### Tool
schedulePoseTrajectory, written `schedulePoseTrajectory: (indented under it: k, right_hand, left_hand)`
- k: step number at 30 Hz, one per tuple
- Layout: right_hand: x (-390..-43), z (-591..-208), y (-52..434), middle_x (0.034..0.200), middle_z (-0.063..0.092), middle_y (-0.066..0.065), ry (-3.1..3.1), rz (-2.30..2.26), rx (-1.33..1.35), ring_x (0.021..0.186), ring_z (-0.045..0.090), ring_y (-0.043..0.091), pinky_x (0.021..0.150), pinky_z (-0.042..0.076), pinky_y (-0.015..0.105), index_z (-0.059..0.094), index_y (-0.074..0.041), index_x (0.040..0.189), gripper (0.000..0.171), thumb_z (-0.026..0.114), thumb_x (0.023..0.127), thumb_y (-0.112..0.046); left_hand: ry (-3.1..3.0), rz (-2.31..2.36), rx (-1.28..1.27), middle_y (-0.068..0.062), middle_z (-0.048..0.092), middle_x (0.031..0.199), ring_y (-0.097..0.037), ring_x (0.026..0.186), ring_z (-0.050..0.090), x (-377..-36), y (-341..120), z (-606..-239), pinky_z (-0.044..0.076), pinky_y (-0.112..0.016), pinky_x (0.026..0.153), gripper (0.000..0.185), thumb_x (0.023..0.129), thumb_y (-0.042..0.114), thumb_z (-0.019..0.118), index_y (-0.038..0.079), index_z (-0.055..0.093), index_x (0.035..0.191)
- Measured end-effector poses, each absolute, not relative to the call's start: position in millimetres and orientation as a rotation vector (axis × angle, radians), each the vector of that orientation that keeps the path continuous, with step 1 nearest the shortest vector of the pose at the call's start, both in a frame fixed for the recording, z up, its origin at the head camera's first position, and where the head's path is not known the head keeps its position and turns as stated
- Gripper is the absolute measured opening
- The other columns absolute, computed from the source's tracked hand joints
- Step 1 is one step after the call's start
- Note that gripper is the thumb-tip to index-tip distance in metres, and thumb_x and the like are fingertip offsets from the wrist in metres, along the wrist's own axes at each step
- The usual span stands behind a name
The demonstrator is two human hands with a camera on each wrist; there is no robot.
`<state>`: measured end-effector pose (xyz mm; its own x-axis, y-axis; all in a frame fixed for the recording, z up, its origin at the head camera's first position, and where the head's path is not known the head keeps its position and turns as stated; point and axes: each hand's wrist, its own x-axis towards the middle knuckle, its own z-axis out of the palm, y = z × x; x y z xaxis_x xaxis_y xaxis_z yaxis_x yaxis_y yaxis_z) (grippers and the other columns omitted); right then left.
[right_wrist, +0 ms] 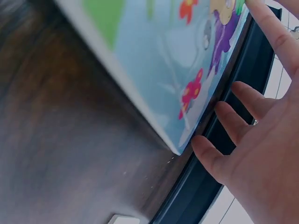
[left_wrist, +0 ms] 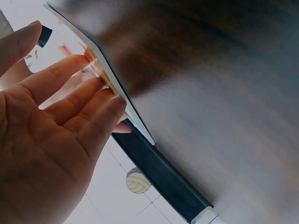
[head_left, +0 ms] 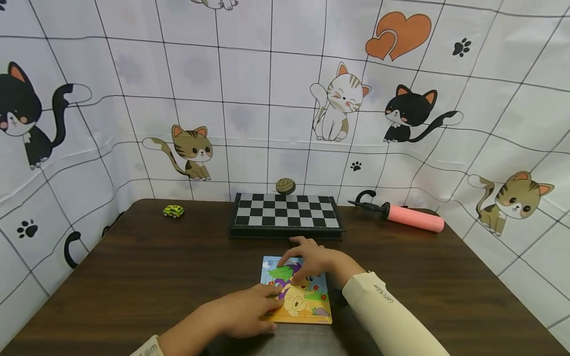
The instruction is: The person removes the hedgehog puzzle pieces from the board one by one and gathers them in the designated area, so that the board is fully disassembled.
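A flat picture puzzle (head_left: 307, 311) with a yellow cartoon animal, purple shapes and a green leaf lies on the table in the head view. My left hand (head_left: 245, 310) rests its extended fingers on the puzzle's lower left part; in the left wrist view, those fingers (left_wrist: 88, 105) reach over its edge. Over the upper half is my right hand (head_left: 313, 259), thumb and index finger spread, their tips at the picture. The right wrist view shows the right hand's other fingers (right_wrist: 231, 121) apart beside the puzzle's corner (right_wrist: 175, 144), holding nothing.
Behind the puzzle stands a black-and-white checkered board (head_left: 287, 217) with a dark case. A small green toy car (head_left: 173, 211) sits at the back left, and a pink hand pump (head_left: 414, 218) lies at the back right. A cat-print sheet (head_left: 249, 123) hangs around the dark wooden table (head_left: 178, 262).
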<state>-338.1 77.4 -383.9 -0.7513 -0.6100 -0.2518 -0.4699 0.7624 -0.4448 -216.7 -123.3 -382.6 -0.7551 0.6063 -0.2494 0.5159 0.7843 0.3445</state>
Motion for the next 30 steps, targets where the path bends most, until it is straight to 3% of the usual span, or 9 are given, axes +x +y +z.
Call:
schedulePoseTrajectory:
  k: [5, 9, 12, 15, 18, 21, 22, 25, 30]
  right_hand:
    - [-337.8, -382.2, 74.6, 0.160, 0.024, 0.006, 2.577, -0.494, -0.838, 0.142, 0.023, 0.041, 0.093, 0.046, 0.057, 0.068, -0.042, 0.105, 0.035, 0.084, 0.080, -0.024]
    - [-336.3, -381.9, 73.1, 0.153, 0.037, 0.007, 2.616, -0.499, -0.938, 0.140, 0.027, 0.038, 0.105, 0.030, 0.064, 0.068, -0.035, 0.104, 0.035, 0.086, 0.077, -0.021]
    - [-335.3, -384.0, 72.1, 0.137, 0.053, 0.002, 2.645, -0.531, -1.017, 0.133, 0.037, 0.031, 0.106, 0.026, 0.063, 0.069, -0.032, 0.101, 0.030, 0.086, 0.078, -0.021]
    - [-334.8, -387.7, 71.6, 0.117, 0.062, -0.008, 2.654, -0.596, -1.060, 0.120, 0.049, 0.022, 0.106, 0.028, 0.061, 0.069, -0.030, 0.098, 0.018, 0.078, 0.087, -0.020]
    - [-333.9, -390.2, 74.3, 0.107, 0.064, -0.013, 2.628, -0.696, -1.074, 0.103, 0.056, 0.014, 0.102, 0.039, 0.051, 0.070, -0.028, 0.097, 0.010, 0.067, 0.096, -0.018]
    - [-333.2, -390.1, 80.7, 0.107, 0.064, -0.012, 2.584, -0.846, -1.013, 0.086, 0.056, 0.010, 0.085, 0.051, 0.038, 0.072, -0.025, 0.099, 0.014, 0.060, 0.100, -0.018]
    - [-333.2, -389.5, 84.1, 0.107, 0.064, -0.011, 2.572, -0.900, -0.984, 0.084, 0.056, 0.010, 0.079, 0.052, 0.034, 0.073, -0.024, 0.100, 0.015, 0.060, 0.101, -0.017]
    - [-335.2, -386.9, 100.5, 0.108, 0.066, -0.006, 2.543, -1.038, -0.885, 0.085, 0.058, 0.011, 0.080, 0.052, 0.032, 0.073, -0.020, 0.104, 0.018, 0.056, 0.102, -0.016]
    - [-341.8, -384.6, 148.1, 0.106, 0.067, 0.000, 2.572, -1.089, -0.741, 0.092, 0.059, 0.017, 0.088, 0.053, 0.039, 0.071, -0.011, 0.104, 0.017, 0.054, 0.102, -0.013]
  left_hand:
    - [2.624, 0.361, 0.861, -0.001, 0.041, 0.154, -0.023, 0.141, 0.037, -216.7, -122.5, -381.8, 0.041, -0.046, 0.109, 0.053, 0.096, 0.044, 0.062, 0.019, 0.057, 0.142]
    - [2.619, 0.369, 0.885, -0.002, 0.041, 0.154, -0.024, 0.141, 0.037, -222.8, -124.5, -392.2, 0.041, -0.047, 0.108, 0.054, 0.096, 0.046, 0.062, 0.019, 0.056, 0.142]
    - [2.621, 0.387, 0.914, -0.002, 0.039, 0.155, -0.025, 0.142, 0.036, -231.0, -128.6, -409.7, 0.040, -0.049, 0.108, 0.058, 0.096, 0.052, 0.059, 0.021, 0.054, 0.144]
    - [2.636, 0.380, 0.945, 0.001, 0.037, 0.156, -0.023, 0.143, 0.035, -239.2, -133.1, -428.2, 0.041, -0.050, 0.108, 0.060, 0.095, 0.058, 0.055, 0.025, 0.053, 0.145]
    - [2.631, 0.393, 0.947, 0.001, 0.037, 0.156, -0.023, 0.144, 0.034, -240.7, -133.5, -432.6, 0.039, -0.050, 0.109, 0.060, 0.096, 0.059, 0.053, 0.026, 0.053, 0.145]
    - [2.626, 0.386, 0.927, 0.000, 0.040, 0.155, -0.023, 0.142, 0.036, -235.1, -130.3, -421.3, 0.040, -0.049, 0.109, 0.056, 0.096, 0.054, 0.056, 0.023, 0.056, 0.143]
    - [2.622, 0.388, 0.914, 0.000, 0.041, 0.154, -0.023, 0.142, 0.036, -231.1, -128.3, -413.0, 0.040, -0.048, 0.109, 0.055, 0.096, 0.052, 0.057, 0.022, 0.057, 0.142]
    - [2.627, 0.367, 0.864, 0.000, 0.044, 0.152, -0.022, 0.140, 0.039, -222.5, -122.9, -393.5, 0.041, -0.046, 0.108, 0.051, 0.095, 0.046, 0.062, 0.021, 0.060, 0.139]
    - [2.632, 0.357, 0.811, -0.001, 0.045, 0.151, -0.022, 0.140, 0.039, -216.8, -118.2, -379.8, 0.039, -0.045, 0.110, 0.050, 0.094, 0.043, 0.063, 0.019, 0.061, 0.138]
